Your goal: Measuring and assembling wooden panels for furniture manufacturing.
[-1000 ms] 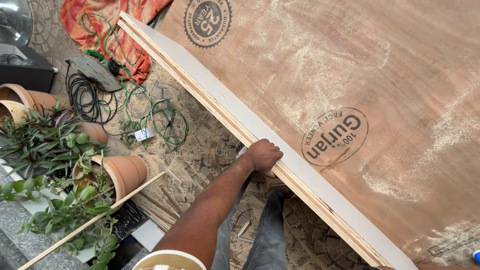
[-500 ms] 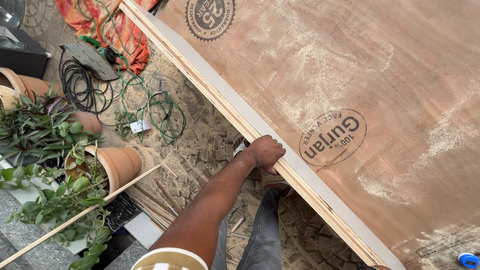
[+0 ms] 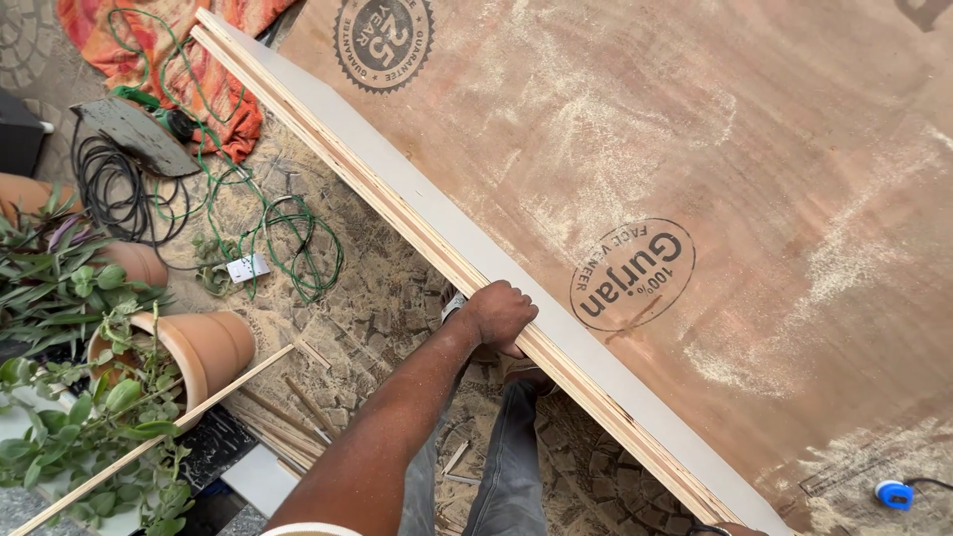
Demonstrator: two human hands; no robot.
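Unmoved, left hand (image 3: pixel 499 315) grips plywood edge (image 3: pixel 417 230).

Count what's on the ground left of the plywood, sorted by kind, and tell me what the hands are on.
Terracotta pots: 3
Cable coils: 2, one black, one green
Orange cloth: 1
Loose thin wooden strip: 1
Total: 7
Left hand grips the edge of the plywood sheets; the right hand is only a sliver at the bottom edge.
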